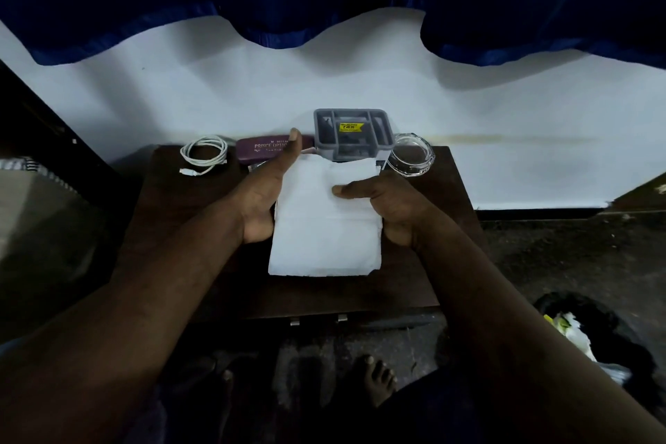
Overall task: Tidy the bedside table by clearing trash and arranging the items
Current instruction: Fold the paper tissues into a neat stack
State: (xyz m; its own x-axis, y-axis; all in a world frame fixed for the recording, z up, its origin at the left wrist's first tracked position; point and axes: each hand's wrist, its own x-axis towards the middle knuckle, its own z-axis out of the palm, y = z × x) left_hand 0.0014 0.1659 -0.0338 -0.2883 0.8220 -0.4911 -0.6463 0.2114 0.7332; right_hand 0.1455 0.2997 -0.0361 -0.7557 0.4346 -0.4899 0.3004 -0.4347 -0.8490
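back row, cloth in front

on the tabletop (173, 227), along the back from left to right: cable (204, 154), case (268, 148), organizer (352, 133), glass dish (412, 154). the cloth (324, 223) lies in front of the organizer, at the middle.

hands: two, left hand (260, 191) and right hand (387, 205)
white cloth (324, 223): one
cable (204, 154): one
glasses case (265, 149): one
gray tray (352, 133): one
glass dish (411, 154): one
table (173, 213): one

Beyond the fingertips (294, 135) a crowded row — cable (204, 154), glasses case (265, 149), grey organizer (352, 133), glass ashtray (412, 154) — while the table (403, 285) nearer the wrists lies bare.
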